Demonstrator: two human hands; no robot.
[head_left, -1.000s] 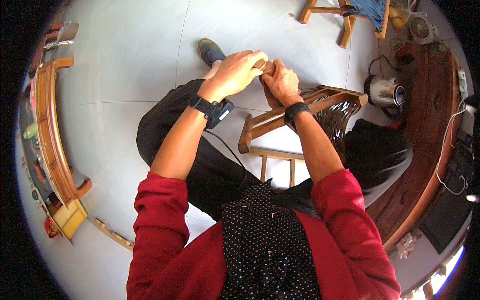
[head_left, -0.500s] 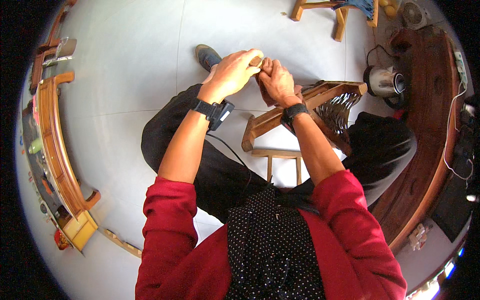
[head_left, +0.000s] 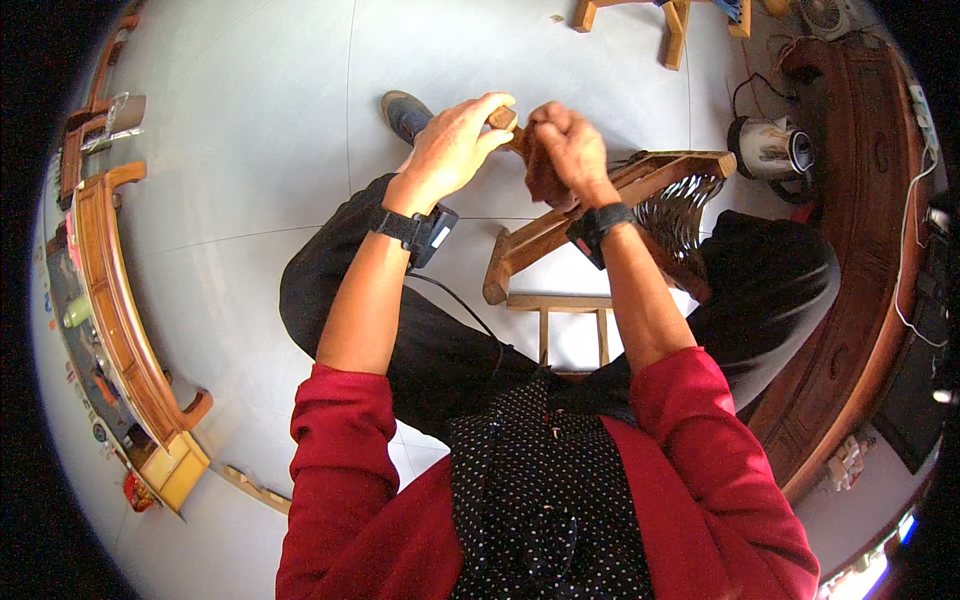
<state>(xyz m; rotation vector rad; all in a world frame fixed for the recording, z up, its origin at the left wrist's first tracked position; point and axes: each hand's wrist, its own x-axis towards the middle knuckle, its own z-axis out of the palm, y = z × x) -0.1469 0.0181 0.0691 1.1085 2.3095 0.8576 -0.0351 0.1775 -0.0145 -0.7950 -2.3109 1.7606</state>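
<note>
Wood piece (head_left: 505, 120): small, brown, mostly hidden, raised above the lap between both hands.
Left hand (head_left: 452, 148): fingertips pinch the wood piece.
Right hand (head_left: 562, 152): fist clenched on the same piece.
Wooden frame (head_left: 600, 205): slanted, just under the right wrist.
Kettle (head_left: 768, 148): on the floor (head_left: 250, 150), well apart.

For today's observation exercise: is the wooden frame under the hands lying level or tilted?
Tilted: the wooden frame slants from lower left up to the right.
</note>
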